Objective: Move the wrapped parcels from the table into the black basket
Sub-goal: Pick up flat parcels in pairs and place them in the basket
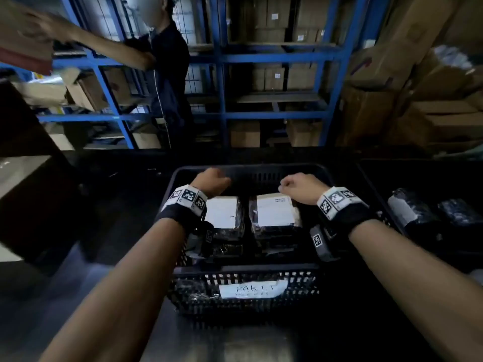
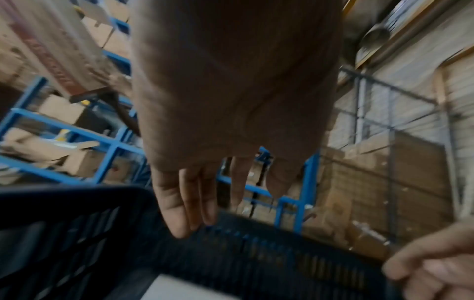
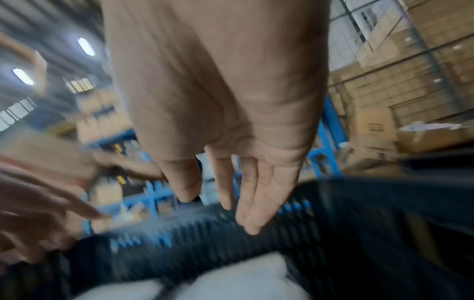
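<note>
Parcels point(image 1: 274, 210) with white labels lie stacked inside the black basket point(image 1: 245, 269), more at three o'clock on the table point(image 1: 444, 178). Above it the left hand point(image 1: 210, 181) and right hand point(image 1: 300, 186) hang empty. Left wrist view: fingers point(image 2: 184, 203) relaxed. Right wrist view: fingers point(image 3: 259, 194) loose, holding nothing.

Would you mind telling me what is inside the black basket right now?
The black basket holds two stacks of wrapped parcels, white labels upward. Lower parcels are mostly covered, so no count.
</note>
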